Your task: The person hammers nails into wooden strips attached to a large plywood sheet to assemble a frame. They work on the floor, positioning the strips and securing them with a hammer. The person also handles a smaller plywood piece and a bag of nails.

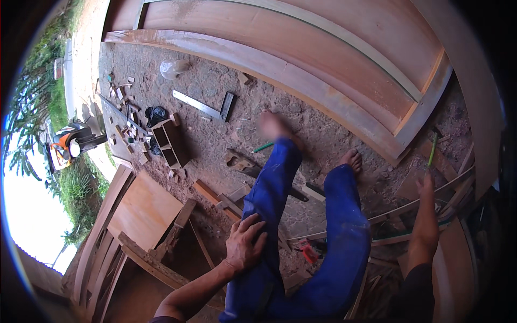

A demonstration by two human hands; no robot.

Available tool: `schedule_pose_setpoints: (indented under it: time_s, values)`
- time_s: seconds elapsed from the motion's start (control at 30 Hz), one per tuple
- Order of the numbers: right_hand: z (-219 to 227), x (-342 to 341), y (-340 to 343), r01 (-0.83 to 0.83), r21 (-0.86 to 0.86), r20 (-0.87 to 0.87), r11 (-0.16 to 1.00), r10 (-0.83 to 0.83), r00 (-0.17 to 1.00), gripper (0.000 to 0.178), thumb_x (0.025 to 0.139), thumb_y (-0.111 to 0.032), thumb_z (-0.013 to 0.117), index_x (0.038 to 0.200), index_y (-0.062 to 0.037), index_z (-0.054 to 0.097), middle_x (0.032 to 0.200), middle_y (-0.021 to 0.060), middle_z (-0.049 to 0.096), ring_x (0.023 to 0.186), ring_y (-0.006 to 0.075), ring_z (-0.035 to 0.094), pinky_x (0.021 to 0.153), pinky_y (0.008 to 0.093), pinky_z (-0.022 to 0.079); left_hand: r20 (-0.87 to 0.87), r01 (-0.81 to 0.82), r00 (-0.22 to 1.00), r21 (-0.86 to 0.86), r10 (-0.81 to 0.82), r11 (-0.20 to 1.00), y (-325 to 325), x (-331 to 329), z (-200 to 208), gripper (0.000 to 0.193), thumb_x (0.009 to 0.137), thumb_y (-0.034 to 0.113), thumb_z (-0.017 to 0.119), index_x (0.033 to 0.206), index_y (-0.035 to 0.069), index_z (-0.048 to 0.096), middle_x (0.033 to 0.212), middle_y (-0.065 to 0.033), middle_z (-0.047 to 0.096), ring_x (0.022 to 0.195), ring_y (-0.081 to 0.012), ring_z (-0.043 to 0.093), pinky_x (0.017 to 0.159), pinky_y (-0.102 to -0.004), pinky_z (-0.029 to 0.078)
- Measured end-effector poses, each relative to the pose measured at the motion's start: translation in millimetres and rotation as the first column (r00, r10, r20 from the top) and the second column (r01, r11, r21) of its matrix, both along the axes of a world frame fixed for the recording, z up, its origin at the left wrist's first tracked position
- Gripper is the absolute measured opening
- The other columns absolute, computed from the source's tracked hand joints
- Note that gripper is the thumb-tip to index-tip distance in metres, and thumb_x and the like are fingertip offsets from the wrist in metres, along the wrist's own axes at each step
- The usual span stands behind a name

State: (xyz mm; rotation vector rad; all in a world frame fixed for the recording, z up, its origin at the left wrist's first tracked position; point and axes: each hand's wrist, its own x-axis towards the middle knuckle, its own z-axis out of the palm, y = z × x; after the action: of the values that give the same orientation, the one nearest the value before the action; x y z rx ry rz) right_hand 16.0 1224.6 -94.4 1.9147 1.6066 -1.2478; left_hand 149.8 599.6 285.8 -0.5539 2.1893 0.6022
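My left hand (246, 245) lies on the knee of my blue trousers (269, 199), its fingers somewhat spread and holding nothing. Out at the right, my right hand (425, 184) is closed around the yellow-green handle of a hammer (433, 149), whose dark head points away from me. A handsaw (243, 164) with a wooden handle lies on the ground, partly hidden by my left leg. Close to my left foot is a green pencil (263, 147). Farther off lies a try square (199, 104) with a silver blade and dark stock.
A large framed wooden panel (237, 48) spans the far side. Left of centre stand a small compartmented wooden box (170, 141) and scattered wood offcuts (123, 131). A red tool (309, 253) lies between my legs. Boards (142, 210) lean at the left; a motorbike (75, 141) stands outside.
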Motion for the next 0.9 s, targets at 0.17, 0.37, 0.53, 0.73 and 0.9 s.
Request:
schedule_pose_setpoints:
  time_s: [0.17, 0.37, 0.53, 0.73, 0.9]
  values:
    - [-77.8, -68.5, 144.5, -0.249, -0.226, -0.064, 0.942, 0.241, 0.969, 0.035, 0.094, -0.041, 0.065, 0.111, -0.0120, 0.056, 0.082, 0.0014, 0.055, 0.078, 0.0167, 0.060, 0.064, 0.0379, 0.056, -0.061, -0.055, 0.996, 0.095, 0.061, 0.994, -22.6, 1.0, -14.3, 0.034, 0.087, 0.027, 0.070, 0.118, 0.014, 0.068, 0.135, -0.0097, 0.058, 0.121, -0.0371, 0.055, 0.100, -0.0462, 0.049]
    - [-67.6, -82.3, -11.4, -0.183, -0.023, 0.168, 0.983, 0.184, 0.968, 0.063, 0.093, -0.048, 0.061, 0.144, -0.0183, 0.040, 0.141, 0.0128, 0.045, 0.120, 0.0361, 0.052, 0.094, 0.0580, 0.047, 0.018, -0.042, 0.999, 0.000, 0.042, 0.999, -23.3, -39.6, 1.5, 0.034, 0.086, 0.026, 0.070, 0.118, 0.013, 0.069, 0.137, -0.0105, 0.058, 0.123, -0.0369, 0.054, 0.102, -0.0454, 0.047]
    - [-17.8, -115.9, -90.0, -0.255, -0.145, 0.043, 0.956, 0.264, 0.964, 0.065, 0.100, -0.046, 0.047, 0.156, -0.0241, 0.023, 0.162, 0.0096, 0.020, 0.140, 0.0428, 0.033, 0.109, 0.0568, 0.036, -0.062, -0.135, 0.988, 0.074, 0.140, 0.988, -30.3, -26.1, -5.7, 0.034, 0.084, 0.023, 0.070, 0.115, 0.011, 0.070, 0.134, -0.0144, 0.059, 0.121, -0.0374, 0.056, 0.104, -0.0452, 0.044]
    - [-66.5, -83.0, -92.1, -0.516, 0.140, 0.205, 0.845, 0.485, 0.850, 0.055, 0.096, -0.034, 0.052, 0.145, -0.0106, 0.044, 0.146, 0.0117, 0.051, 0.132, 0.0282, 0.050, 0.103, 0.0436, 0.045, -0.069, -0.123, 0.990, 0.008, 0.124, 0.992, -11.6, -20.5, -4.2, 0.032, 0.080, 0.020, 0.072, 0.111, 0.010, 0.071, 0.130, -0.0149, 0.061, 0.116, -0.0374, 0.058, 0.102, -0.0456, 0.045]
    - [-108.7, -79.2, 22.9, -0.613, 0.404, 0.150, 0.679, 0.612, 0.776, 0.042, 0.088, -0.030, 0.064, 0.120, -0.0030, 0.059, 0.117, 0.0183, 0.063, 0.099, 0.0321, 0.062, 0.077, 0.0414, 0.050, -0.097, -0.055, 0.993, 0.070, 0.062, 0.996, -20.6, -20.7, -14.8, 0.032, 0.080, 0.020, 0.072, 0.111, 0.010, 0.072, 0.129, -0.0147, 0.061, 0.114, -0.0369, 0.059, 0.100, -0.0458, 0.047]
